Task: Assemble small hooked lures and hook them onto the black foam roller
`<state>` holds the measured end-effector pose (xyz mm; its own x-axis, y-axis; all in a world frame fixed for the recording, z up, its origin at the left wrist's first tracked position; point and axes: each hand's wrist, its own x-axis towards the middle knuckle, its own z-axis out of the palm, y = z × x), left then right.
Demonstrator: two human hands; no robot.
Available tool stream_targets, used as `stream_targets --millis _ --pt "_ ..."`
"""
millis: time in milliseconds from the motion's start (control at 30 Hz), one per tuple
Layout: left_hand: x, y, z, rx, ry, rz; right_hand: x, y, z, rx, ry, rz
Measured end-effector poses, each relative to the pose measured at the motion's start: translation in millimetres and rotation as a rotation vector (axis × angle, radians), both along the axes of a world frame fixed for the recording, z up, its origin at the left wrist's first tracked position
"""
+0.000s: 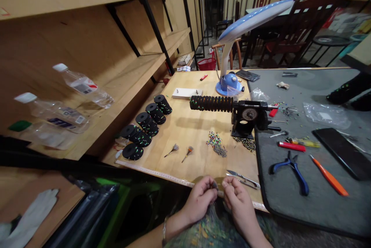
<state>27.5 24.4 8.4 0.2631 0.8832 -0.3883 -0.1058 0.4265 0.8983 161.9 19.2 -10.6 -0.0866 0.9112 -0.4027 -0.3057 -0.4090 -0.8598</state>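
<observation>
My left hand [199, 198] and my right hand [237, 197] meet at the near edge of the wooden table [191, 128]. Both pinch a small dark bundle of fine material [215, 185] between their fingertips; what it is exactly I cannot tell. Scissors [242, 178] lie just beyond my right hand. Farther out are a heap of coloured beads [215, 141] and two small feather tufts [181, 151]. A black winding machine [247, 118] holds a rod of stacked black spools [211, 103].
Rows of black spools [146, 124] line the table's left. On the grey mat [304, 197]: blue pliers [292, 167], orange tool [329, 176], red lighter [291, 146], black phone [342, 152]. A desk lamp [230, 81] stands behind. Plastic bottles [82, 85] lie on the left shelf.
</observation>
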Motion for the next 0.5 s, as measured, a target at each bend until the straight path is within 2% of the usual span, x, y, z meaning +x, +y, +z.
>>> stream_targets --millis 200,367,500 --pt "-0.7 -0.8 -0.9 0.044 0.057 0.026 -0.6 1.4 4.4 -0.012 -0.002 0.010" --pt "-0.8 1.0 1.4 -0.015 -0.028 0.013 -2.5 2.1 5.3 -0.006 0.014 0.011" --pt "0.8 2.1 -2.9 -0.097 -0.084 0.015 -2.6 1.3 3.7 -0.016 0.009 0.003"
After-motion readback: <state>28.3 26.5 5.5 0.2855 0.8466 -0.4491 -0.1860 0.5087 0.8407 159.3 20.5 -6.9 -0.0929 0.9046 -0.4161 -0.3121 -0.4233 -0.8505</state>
